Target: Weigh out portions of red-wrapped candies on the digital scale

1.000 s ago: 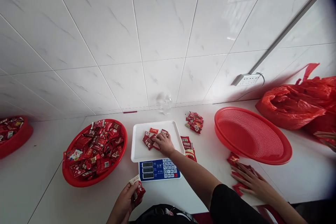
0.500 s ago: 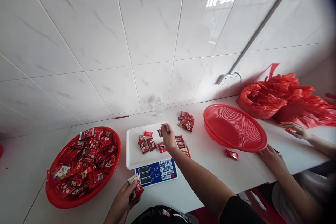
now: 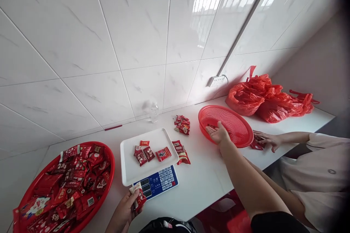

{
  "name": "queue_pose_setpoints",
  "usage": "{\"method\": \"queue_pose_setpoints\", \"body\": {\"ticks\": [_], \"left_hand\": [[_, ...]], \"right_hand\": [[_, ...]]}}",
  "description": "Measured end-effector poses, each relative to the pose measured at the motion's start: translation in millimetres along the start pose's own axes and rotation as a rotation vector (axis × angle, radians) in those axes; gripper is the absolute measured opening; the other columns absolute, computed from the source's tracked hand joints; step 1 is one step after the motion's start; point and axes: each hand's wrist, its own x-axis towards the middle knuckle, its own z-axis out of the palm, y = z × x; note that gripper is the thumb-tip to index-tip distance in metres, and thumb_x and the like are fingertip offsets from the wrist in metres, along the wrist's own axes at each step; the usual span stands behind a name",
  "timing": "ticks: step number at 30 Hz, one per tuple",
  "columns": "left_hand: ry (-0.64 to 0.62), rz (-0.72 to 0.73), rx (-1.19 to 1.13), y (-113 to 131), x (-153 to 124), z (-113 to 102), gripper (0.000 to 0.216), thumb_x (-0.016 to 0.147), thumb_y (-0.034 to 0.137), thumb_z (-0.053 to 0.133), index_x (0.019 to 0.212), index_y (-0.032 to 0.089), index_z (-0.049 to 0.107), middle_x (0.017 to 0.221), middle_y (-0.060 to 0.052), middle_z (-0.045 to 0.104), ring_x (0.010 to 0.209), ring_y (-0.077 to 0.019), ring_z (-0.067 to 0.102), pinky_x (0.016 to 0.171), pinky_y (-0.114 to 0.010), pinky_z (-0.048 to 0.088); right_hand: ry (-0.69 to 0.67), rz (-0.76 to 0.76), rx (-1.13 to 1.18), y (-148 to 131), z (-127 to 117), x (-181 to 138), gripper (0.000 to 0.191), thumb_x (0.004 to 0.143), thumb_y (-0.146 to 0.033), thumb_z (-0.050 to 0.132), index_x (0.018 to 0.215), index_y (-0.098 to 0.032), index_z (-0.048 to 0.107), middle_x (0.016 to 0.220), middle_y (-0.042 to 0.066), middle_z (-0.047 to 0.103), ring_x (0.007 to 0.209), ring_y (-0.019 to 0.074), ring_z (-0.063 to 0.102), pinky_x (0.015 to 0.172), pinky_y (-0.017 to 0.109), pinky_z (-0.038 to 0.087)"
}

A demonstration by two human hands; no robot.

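Note:
My left hand (image 3: pixel 123 207) is closed around red and cream snack packets (image 3: pixel 139 197) at the front edge of the scale. Over the red mesh basket (image 3: pixel 243 127) my right hand (image 3: pixel 219 134) is stretched out, fingers apart, with nothing seen in it. Red packets partly show behind that hand inside the basket. A white tray (image 3: pixel 127 167) sits on the blue-panelled scale (image 3: pixel 157 182). On the tray lie several small red packets, among them a bright red one (image 3: pixel 163 154) at its right side.
A red basin (image 3: pixel 111 167) heaped with packets stands at left. Packets lie beside the tray (image 3: pixel 183 157) and near the wall (image 3: pixel 182 124), by a clear bottle (image 3: pixel 154 113). Red plastic bags (image 3: pixel 246 96) sit at back right. Another person's hand (image 3: pixel 269 140) touches packets right of the basket.
My right hand has moved right from the tray to the basket and opened. Packets now show in the basket. My view has turned right; the other person's hand has reached packets beside the basket.

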Motion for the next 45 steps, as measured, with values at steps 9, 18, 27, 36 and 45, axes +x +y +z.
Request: {"method": "queue_pose_setpoints", "body": {"ticks": [9, 18, 27, 36, 45], "left_hand": [[-0.069, 0.030, -0.031, 1.6, -3.1, -5.1, 0.039, 0.067, 0.034, 0.069, 0.098, 0.015, 0.057, 0.075, -0.003, 0.065, 0.063, -0.0115, 0.059, 0.061, -0.024, 0.049], [0.141, 0.066, -0.114, -13.6, -0.7, -40.6, 0.042, 0.057, 0.034, 0.075, 0.090, 0.016, 0.058, 0.065, -0.001, 0.064, 0.058, -0.0122, 0.059, 0.058, -0.024, 0.047], [0.076, 0.074, -0.086, -8.3, 0.5, -23.4, 0.052, 0.057, 0.041, 0.073, 0.099, 0.016, 0.057, 0.070, -0.001, 0.064, 0.057, -0.0107, 0.057, 0.059, -0.024, 0.046], [0.005, 0.057, -0.070, -6.8, -1.0, -27.5, 0.051, 0.060, 0.039, 0.072, 0.105, 0.018, 0.057, 0.077, -0.002, 0.065, 0.063, -0.0113, 0.058, 0.063, -0.024, 0.047], [0.001, 0.056, -0.062, -11.1, -2.7, -23.4, 0.047, 0.061, 0.037, 0.071, 0.101, 0.016, 0.059, 0.077, -0.003, 0.066, 0.063, -0.0115, 0.059, 0.063, -0.024, 0.048]], "right_hand": [[-0.703, -0.406, -0.934, 143.4, 141.6, -106.9, 0.068, 0.061, -0.050, 0.069, 0.123, -0.030, 0.049, 0.148, 0.004, 0.020, 0.136, 0.0289, 0.005, 0.108, 0.050, -0.002], [-0.908, -0.772, -1.502, 167.8, 200.4, -127.7, 0.071, 0.073, -0.064, 0.045, 0.135, -0.037, 0.025, 0.148, 0.005, 0.017, 0.133, 0.0361, 0.004, 0.099, 0.063, -0.002], [-0.961, -0.942, -1.381, 173.5, 206.3, -133.6, 0.030, 0.082, -0.025, 0.048, 0.112, -0.025, 0.053, 0.112, 0.009, 0.054, 0.102, 0.0261, 0.045, 0.084, 0.039, 0.038], [-0.849, -0.793, -1.248, 141.7, 199.0, -124.3, 0.023, 0.085, -0.027, 0.048, 0.107, -0.025, 0.053, 0.108, 0.004, 0.050, 0.090, 0.0137, 0.055, 0.076, 0.022, 0.042], [-0.910, -0.585, -1.411, 135.7, 147.4, -109.3, 0.033, 0.073, -0.037, 0.059, 0.104, -0.025, 0.055, 0.123, 0.006, 0.045, 0.083, 0.0185, 0.060, 0.067, 0.029, 0.043]]}}
